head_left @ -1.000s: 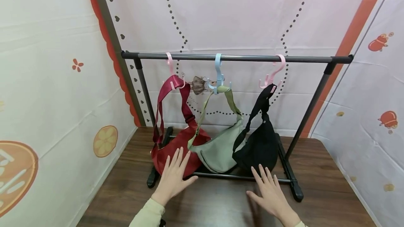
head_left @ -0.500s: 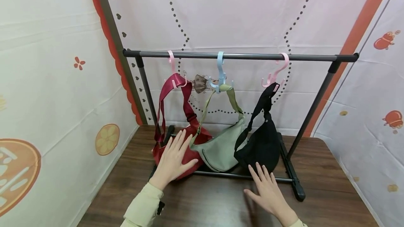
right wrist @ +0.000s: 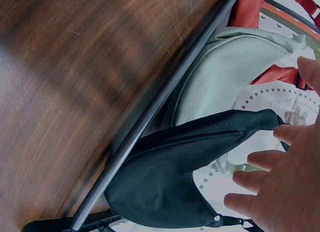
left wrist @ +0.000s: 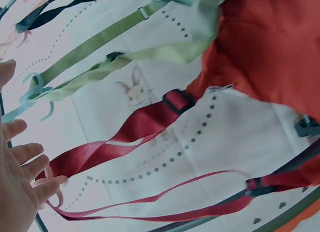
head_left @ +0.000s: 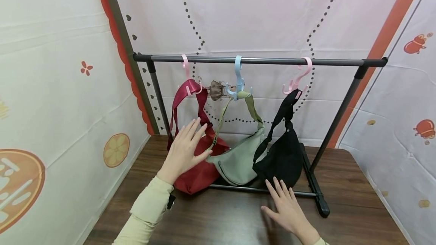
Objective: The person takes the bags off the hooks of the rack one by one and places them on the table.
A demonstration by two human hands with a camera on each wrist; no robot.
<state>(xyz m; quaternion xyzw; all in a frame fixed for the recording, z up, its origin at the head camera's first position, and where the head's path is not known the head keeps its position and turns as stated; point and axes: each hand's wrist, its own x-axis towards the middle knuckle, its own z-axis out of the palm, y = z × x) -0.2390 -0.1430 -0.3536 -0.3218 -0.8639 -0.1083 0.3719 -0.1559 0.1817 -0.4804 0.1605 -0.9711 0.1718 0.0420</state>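
Note:
My left hand (head_left: 185, 150), fingers spread and straight, is raised in front of the red bag (head_left: 197, 175) and overlaps it in the head view. That bag hangs by its crimson strap (left wrist: 132, 134) from a pink hook (head_left: 185, 67) at the left. In the middle a pale green bag (head_left: 240, 162) hangs by a lighter green strap from a blue hook (head_left: 238, 73). A black bag (head_left: 281, 158) hangs from another pink hook (head_left: 299, 75) at the right. Low in front of it, my right hand (head_left: 287, 209) is held with fingers extended, holding nothing.
The hooks hang on the black top bar (head_left: 272, 61) of a rack standing on the brown wooden table (head_left: 218, 218). Its lower bar (right wrist: 150, 111) runs close above the tabletop, with a foot (head_left: 321, 203) at the right. Printed white cloth (head_left: 259, 18) encloses the back and sides.
My left hand has risen and moved forward from the red bag's lower part toward its strap. My right hand has shifted only slightly left. The bags stay hanging on their hooks.

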